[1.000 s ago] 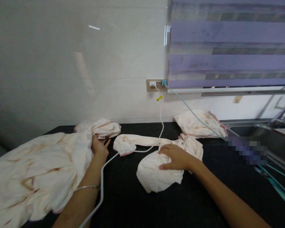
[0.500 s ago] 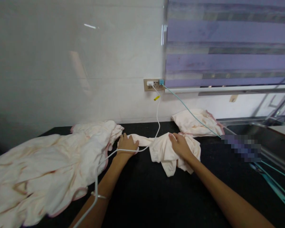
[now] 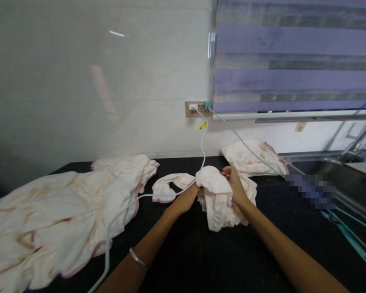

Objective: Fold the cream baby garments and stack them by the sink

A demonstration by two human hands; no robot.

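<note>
Broadly, black counter (image 3: 201,260) spans view, tiled wall behind. Large cream sheet (image 3: 49,211) with pink edging sprawls over left part of counter. Folded cream cloth (image 3: 250,156) lies at back near wall, well apart from hands. Smaller bunched cream garment (image 3: 216,195) at counter centre, lifted slightly, one end trailing left on counter. Left hand (image 3: 187,197) closed on garment's left side; right hand (image 3: 233,183) closed on its upper right. White cable (image 3: 203,150) hangs from wall socket (image 3: 198,108), runs across counter past left hand.
</note>
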